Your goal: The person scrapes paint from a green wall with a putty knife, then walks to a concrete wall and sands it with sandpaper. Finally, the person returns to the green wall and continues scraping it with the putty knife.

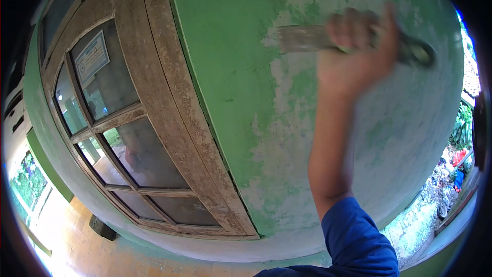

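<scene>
My right hand [356, 46] is raised in front of the wall, fingers wrapped round a paint scraper [302, 38]. Its flat blade points left, and its dark handle, with a hole in the end, sticks out on the right of my fist. Motion blurs both hand and scraper. The blade tip lies over the border between green paint and a bare pale patch on the wall [220, 72]; whether it touches is hard to tell. Large pale grey areas show where the green coat is gone. My left hand is out of view.
Left of the wall stands a worn wooden window frame [174, 97] with several glass panes and a paper notice [92, 57]. A dark object [102, 228] sits on the tiled floor [77, 241] at lower left. Rubble and plants [464, 125] lie beyond the wall's right edge.
</scene>
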`<act>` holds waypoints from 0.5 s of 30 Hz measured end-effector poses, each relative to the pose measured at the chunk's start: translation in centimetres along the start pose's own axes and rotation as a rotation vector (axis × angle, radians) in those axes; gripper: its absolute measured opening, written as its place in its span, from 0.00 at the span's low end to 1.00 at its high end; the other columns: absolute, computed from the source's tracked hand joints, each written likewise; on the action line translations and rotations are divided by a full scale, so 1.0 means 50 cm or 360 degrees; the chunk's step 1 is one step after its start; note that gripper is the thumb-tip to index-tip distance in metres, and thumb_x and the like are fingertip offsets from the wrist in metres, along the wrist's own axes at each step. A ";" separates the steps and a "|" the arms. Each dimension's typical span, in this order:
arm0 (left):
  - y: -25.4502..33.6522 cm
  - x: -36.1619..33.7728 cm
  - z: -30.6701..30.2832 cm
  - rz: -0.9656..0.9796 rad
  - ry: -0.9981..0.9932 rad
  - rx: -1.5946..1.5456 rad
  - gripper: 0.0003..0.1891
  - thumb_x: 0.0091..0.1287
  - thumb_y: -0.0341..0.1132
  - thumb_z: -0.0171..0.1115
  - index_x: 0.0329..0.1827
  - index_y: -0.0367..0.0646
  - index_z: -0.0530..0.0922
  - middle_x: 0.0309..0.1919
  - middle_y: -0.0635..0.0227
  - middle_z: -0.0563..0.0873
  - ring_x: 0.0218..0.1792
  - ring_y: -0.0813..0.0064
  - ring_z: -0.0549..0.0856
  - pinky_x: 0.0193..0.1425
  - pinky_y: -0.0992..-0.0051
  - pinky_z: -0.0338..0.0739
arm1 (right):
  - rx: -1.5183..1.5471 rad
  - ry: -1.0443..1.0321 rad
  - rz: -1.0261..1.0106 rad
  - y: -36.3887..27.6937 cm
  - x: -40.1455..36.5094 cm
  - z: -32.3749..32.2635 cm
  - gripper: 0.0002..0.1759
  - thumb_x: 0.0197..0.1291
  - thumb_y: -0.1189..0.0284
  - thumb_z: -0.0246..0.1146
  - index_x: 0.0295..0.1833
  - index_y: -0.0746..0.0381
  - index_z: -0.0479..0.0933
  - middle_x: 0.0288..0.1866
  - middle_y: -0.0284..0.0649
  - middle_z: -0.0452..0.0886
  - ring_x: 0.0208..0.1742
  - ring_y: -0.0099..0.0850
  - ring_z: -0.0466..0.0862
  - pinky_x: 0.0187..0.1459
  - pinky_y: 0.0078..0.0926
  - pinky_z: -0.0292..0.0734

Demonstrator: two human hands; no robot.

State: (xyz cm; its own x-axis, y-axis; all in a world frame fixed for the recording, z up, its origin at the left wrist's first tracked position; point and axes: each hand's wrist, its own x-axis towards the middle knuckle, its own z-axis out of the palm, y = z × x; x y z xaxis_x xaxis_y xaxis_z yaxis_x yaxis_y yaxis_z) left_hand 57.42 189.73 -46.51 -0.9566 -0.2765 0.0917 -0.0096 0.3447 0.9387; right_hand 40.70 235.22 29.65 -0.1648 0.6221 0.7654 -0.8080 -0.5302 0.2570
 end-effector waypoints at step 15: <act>-0.020 0.032 0.078 -0.0177 0.0103 -0.0017 0.14 0.54 0.40 0.63 0.32 0.39 0.74 0.18 0.64 0.79 0.22 0.67 0.81 0.36 0.63 0.74 | -0.0208 -0.0196 -0.0223 0.008 -0.020 -0.035 0.19 0.67 0.63 0.52 0.22 0.53 0.61 0.13 0.25 0.54 0.14 0.19 0.56 0.20 0.19 0.53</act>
State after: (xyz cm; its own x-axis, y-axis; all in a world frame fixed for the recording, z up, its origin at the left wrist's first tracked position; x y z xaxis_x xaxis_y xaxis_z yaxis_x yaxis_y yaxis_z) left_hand 54.77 192.42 -48.61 -0.9291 -0.3698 0.0075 -0.1116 0.2994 0.9476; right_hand 39.53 235.39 27.96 0.0183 0.6050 0.7960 -0.8858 -0.3594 0.2935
